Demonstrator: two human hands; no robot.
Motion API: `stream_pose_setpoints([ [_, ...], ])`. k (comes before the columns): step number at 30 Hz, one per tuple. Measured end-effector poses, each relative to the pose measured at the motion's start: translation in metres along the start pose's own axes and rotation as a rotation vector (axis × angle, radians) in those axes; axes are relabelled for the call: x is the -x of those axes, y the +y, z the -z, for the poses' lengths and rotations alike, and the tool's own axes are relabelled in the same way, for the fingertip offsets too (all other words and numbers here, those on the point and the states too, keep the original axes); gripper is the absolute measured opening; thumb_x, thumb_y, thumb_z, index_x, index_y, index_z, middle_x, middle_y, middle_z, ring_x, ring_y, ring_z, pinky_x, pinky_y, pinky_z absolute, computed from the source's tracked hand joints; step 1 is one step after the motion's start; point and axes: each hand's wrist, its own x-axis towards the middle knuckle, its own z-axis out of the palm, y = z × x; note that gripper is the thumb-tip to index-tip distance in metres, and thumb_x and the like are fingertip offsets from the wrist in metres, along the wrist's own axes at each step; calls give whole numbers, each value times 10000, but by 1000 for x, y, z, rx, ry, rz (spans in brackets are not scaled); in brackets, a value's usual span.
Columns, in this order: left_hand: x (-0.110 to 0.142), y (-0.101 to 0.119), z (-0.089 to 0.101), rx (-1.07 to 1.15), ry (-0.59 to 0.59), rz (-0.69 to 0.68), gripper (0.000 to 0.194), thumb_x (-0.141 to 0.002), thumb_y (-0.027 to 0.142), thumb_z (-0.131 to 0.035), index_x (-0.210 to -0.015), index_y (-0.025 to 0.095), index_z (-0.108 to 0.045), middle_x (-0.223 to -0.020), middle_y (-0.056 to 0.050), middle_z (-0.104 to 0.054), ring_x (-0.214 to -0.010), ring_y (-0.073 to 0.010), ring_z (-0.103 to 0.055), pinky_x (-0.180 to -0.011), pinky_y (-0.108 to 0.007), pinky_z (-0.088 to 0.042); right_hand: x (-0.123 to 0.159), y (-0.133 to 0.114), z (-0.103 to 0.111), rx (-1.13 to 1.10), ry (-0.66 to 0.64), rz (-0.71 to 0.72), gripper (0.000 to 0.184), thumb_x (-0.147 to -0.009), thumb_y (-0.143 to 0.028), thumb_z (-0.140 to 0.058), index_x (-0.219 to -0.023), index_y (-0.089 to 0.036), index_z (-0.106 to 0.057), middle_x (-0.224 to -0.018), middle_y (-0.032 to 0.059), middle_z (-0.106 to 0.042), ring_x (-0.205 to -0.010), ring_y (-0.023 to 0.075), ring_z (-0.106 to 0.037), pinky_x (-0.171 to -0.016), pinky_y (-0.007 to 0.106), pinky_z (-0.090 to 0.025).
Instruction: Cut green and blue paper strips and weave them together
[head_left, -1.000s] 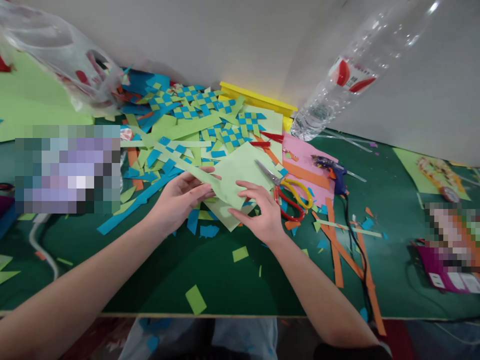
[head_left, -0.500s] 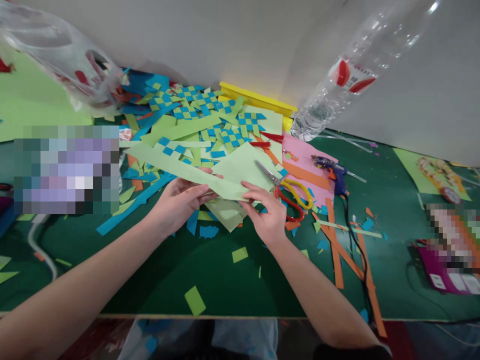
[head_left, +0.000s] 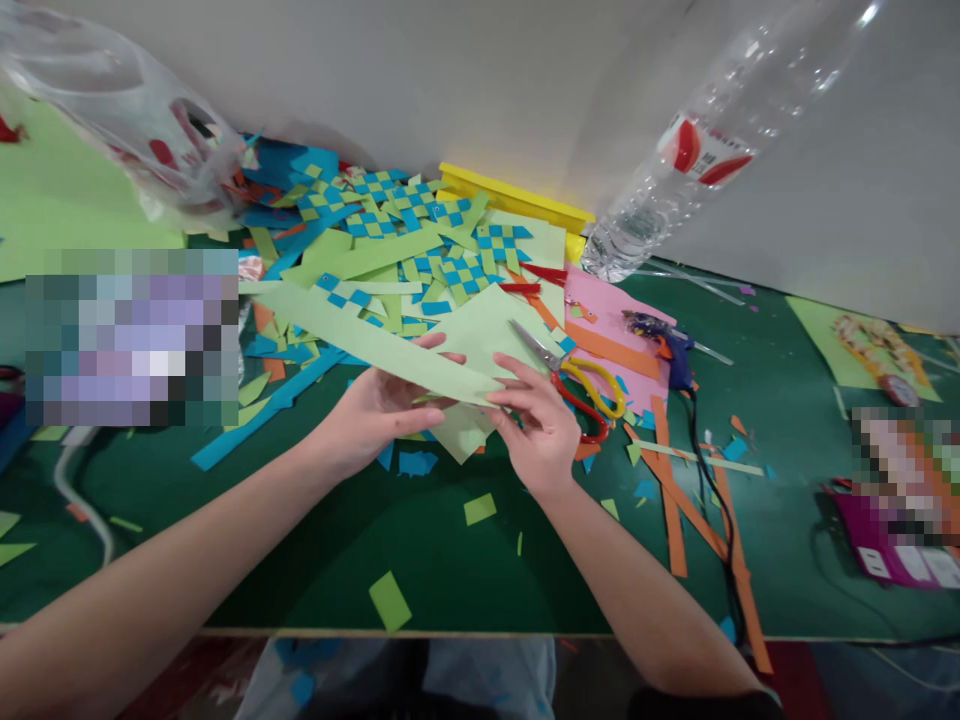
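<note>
Since the earlier frame, the left hand [head_left: 360, 425] had opened, its thumb dropping lower, and the right hand [head_left: 551, 440] had shifted slightly rightward. Its fingers pinched closed on the lower end of a pale green paper strip [head_left: 352, 332] at center, apparently to steady it; the left fingers were spread beneath, probably as support. Scissors [head_left: 553, 362] lay beside the right hand, conveniently within reach on the counter [head_left: 300, 560].
</note>
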Motion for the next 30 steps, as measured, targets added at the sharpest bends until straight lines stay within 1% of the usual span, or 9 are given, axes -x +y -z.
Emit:
stream_pose_setpoints([
  [3,2,-4,2,-130,-10,16,674,-667,235,-836,-1283,268,-564,-1291,-106,-625,-1120,-304,-639,-893,-406,-575,1,-3,-1,50,-39,70,82,-858,-189,-645,-867,-252,-696,-1205,61,-688,-946,195,-699,-805,384,-621],
  [8,1,-8,5,-180,45,-58,389,-691,248,-817,-1054,240,-676,-1102,-55,-694,-973,-237,-682,-772,-310,-581,3,-3,-3,36,-75,97,68,-852,-191,-651,-858,-250,-684,-1181,61,-688,-929,192,-711,-841,393,-614],
  [10,1,-7,4,-192,56,-105,307,-700,233,-807,-983,247,-689,-1042,-29,-700,-953,-214,-675,-780,-303,-568,4,-3,-5,-20,-94,26,58,-843,-227,-670,-895,-250,-658,-1238,70,-657,-972,203,-706,-849,396,-613],
  [13,0,-6,0,-211,88,-153,271,-693,223,-810,-930,254,-684,-977,-21,-704,-947,-215,-668,-808,-333,-557,6,-3,-9,-186,-91,-192,376,-786,-313,-736,-1114,-267,-559,-1367,99,-573,-1033,208,-687,-828,381,-619],
  [16,1,-5,-2,-203,91,-171,258,-682,213,-816,-887,259,-666,-954,-22,-700,-941,-212,-667,-794,-334,-562,7,-4,-15,-346,-105,-395,573,-709,-346,-796,-1208,-255,-530,-1208,92,-688,-953,195,-705,-800,366,-630],
  [19,2,-4,-3,-179,44,-158,225,-696,198,-804,-846,238,-642,-910,-20,-692,-861,-182,-673,-711,-292,-564,8,-6,-19,-424,-120,-495,401,-676,-339,-817,-1031,-221,-673,-951,44,-764,-841,198,-724,-759,354,-635],
  [22,3,-4,-5,-157,15,-169,223,-701,171,-799,-832,213,-624,-881,-14,-683,-803,-154,-667,-667,-256,-552,6,-9,-21,-463,-75,-506,244,-687,-334,-808,-891,-223,-731,-899,28,-768,-753,184,-724,-731,348,-632],
  [25,4,-4,-6,-158,14,-166,231,-711,145,-791,-858,220,-629,-912,8,-683,-820,-138,-668,-694,-237,-549,4,-10,-21,-500,-43,-518,194,-692,-322,-804,-851,-227,-747,-805,15,-766,-647,163,-705,-668,332,-627],
  [30,4,-7,-5,-195,76,-115,266,-704,182,-804,-916,224,-651,-901,-2,-715,-835,-168,-690,-701,-260,-561,3,-10,-19,-505,27,-538,103,-713,-271,-788,-796,-220,-754,-699,0,-744,-580,133,-680,-588,272,-591],
])
